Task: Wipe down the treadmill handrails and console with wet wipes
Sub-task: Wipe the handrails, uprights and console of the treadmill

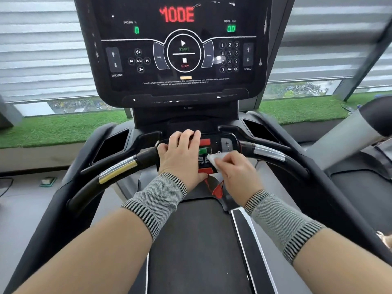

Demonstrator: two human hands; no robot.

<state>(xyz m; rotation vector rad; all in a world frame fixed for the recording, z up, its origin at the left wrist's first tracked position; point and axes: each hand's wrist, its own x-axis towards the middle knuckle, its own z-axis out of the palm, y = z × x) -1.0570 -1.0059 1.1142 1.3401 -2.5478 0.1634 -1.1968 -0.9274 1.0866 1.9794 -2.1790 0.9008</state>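
— Where do we have the small white wet wipe (212,159)?

— Pinched in the curled fingers of our right hand (237,169), pressed on the small black handlebar control panel with red and green buttons (209,152), near its right edge.

— And our left hand (182,154)?

— It lies flat over the panel's left edge with fingers straight and holds nothing, probably to steady us while we rub. The hands sit close together, apparently not touching.

— Any hazards?

— The red safety-key cord (216,188) hangs at the panel's lower edge, and the large black upright console (180,47) glows "MODE", so we press lightly. The curved black handrails with chrome bands (118,169) flank the panel.
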